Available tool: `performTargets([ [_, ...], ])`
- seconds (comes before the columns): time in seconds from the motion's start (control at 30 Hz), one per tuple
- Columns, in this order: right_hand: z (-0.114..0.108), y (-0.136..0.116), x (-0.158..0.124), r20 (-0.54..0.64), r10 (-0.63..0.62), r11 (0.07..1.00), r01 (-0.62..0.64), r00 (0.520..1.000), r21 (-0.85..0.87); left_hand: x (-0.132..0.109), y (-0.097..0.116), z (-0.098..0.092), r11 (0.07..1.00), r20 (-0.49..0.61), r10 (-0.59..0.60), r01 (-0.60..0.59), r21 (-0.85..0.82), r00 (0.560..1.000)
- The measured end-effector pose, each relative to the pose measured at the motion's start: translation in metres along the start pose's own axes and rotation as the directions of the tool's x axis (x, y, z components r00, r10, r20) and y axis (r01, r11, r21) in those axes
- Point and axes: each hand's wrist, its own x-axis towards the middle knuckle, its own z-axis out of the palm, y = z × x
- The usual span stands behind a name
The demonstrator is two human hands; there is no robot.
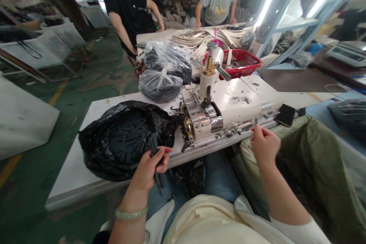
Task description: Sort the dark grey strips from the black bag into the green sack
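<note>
Left hand point(148, 169) closed around a bundle of dark narrow strips point(154, 159), fingers and thumb together on them, strip ends poking out above and below the grip, just over the edge of a white worktable point(85, 194). Loose ends like these, a likely source of trouble: a slackened grip could drop strips into the lap or onto the green floor. Right hand point(264, 145) raised at the lower right of the white-and-chrome bench machine point(225, 103), fingers curled and near its metal front rail, any hold on something thin impossible to tell from this view. Fingers that close to the rail and the chrome parts, at risk of a pinch if the machine runs. Black plastic bag point(114, 148) heaped with more dark strips at the left of the table, its slack side near the edge, so a careless tug could spill it. Smartphone point(285, 115) perched at the machine's right end above a green sack point(309, 160), easily knocked off by a sleeve or an elbow. Two clear bags of dark strips point(167, 61) piled behind the machine, a possible slide if jostled
</note>
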Motion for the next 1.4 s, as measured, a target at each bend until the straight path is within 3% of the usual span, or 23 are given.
performTargets([
  [0.07,-0.041,0.049,0.008,-0.139,-0.037,0.93,-0.017,0.99,-0.366,0.002,0.001,0.001,0.998,0.014,0.002,-0.001,-0.069,1.0],
  [0.1,-0.061,0.073,0.012,-0.126,-0.033,0.855,-0.037,0.991,-0.517,0.003,0.001,0.002,0.995,0.018,-0.001,0.003,-0.104,1.0],
  [0.17,-0.092,0.108,0.018,-0.036,0.113,0.713,-0.106,0.993,-0.693,0.005,0.0,0.005,0.986,0.027,-0.016,0.02,-0.165,1.0],
  [0.23,-0.105,0.116,0.018,0.06,0.17,0.707,-0.079,0.984,-0.702,0.009,-0.002,0.008,0.977,0.046,-0.035,0.044,-0.211,0.998],
  [0.3,-0.094,0.091,0.006,0.241,0.135,0.87,0.001,0.961,-0.492,0.012,-0.005,0.013,0.97,0.064,-0.058,0.072,-0.234,0.996],
  [0.33,-0.08,0.07,-0.006,0.385,0.101,0.95,0.026,0.917,-0.312,0.013,-0.006,0.016,0.968,0.063,-0.071,0.084,-0.238,0.995],
  [0.37,-0.062,0.044,-0.022,0.529,0.075,0.995,-0.03,0.845,-0.094,0.014,-0.008,0.019,0.966,0.056,-0.08,0.092,-0.243,0.995],
  [0.4,-0.04,0.018,-0.04,0.682,0.042,0.991,-0.118,0.731,0.065,0.014,-0.009,0.022,0.964,0.043,-0.08,0.089,-0.251,0.996],
  [0.43,-0.018,-0.008,-0.06,0.814,-0.018,0.972,-0.18,0.58,0.15,0.013,-0.01,0.025,0.962,0.029,-0.069,0.074,-0.262,0.997],
  [0.5,0.026,-0.051,-0.1,0.945,-0.166,0.934,-0.264,0.282,0.243,0.011,-0.011,0.029,0.958,0.014,-0.027,0.03,-0.286,1.0],
  [0.53,0.044,-0.065,-0.118,0.958,-0.224,0.917,-0.294,0.178,0.269,0.009,-0.012,0.03,0.956,0.007,-0.001,0.003,-0.293,1.0],
  [0.57,0.059,-0.076,-0.134,0.956,-0.268,0.903,-0.315,0.117,0.291,0.006,-0.012,0.03,0.956,-0.002,0.021,-0.021,-0.292,1.0],
  [0.6,0.07,-0.083,-0.146,0.95,-0.298,0.891,-0.331,0.093,0.312,0.003,-0.011,0.029,0.957,-0.016,0.038,-0.041,-0.287,0.999],
  [0.73,0.086,-0.086,-0.164,0.938,-0.33,0.84,-0.42,0.108,0.344,-0.006,-0.009,0.019,0.96,-0.063,0.07,-0.084,-0.268,0.996],
  [0.8,0.085,-0.083,-0.16,0.948,-0.299,0.821,-0.479,0.106,0.312,-0.008,-0.009,0.014,0.959,-0.082,0.079,-0.098,-0.266,0.994],
  [0.97,0.082,-0.08,-0.145,0.961,-0.228,0.818,-0.503,0.159,0.277,-0.005,-0.011,0.012,0.966,-0.102,0.094,-0.116,-0.231,0.99],
  [1.03,0.081,-0.079,-0.142,0.948,-0.247,0.835,-0.452,0.2,0.313,-0.004,-0.011,0.015,0.974,-0.1,0.082,-0.101,-0.205,0.992],
  [1.17,0.08,-0.077,-0.137,0.864,-0.371,0.868,-0.203,0.341,0.453,-0.004,-0.009,0.018,0.985,-0.133,0.07,-0.089,-0.145,0.989],
  [1.23,0.079,-0.074,-0.132,0.861,-0.336,0.86,-0.249,0.381,0.446,-0.005,-0.005,0.014,0.99,-0.184,0.077,-0.098,-0.105,0.98],
  [1.3,0.077,-0.073,-0.125,0.9,-0.241,0.819,-0.422,0.363,0.389,-0.008,0.0,0.006,0.992,-0.247,0.091,-0.11,-0.065,0.965],
  [1.4,0.073,-0.072,-0.112,0.951,-0.204,0.739,-0.6,0.234,0.306,-0.012,0.008,-0.006,0.992,-0.271,0.113,-0.126,-0.029,0.956],
])
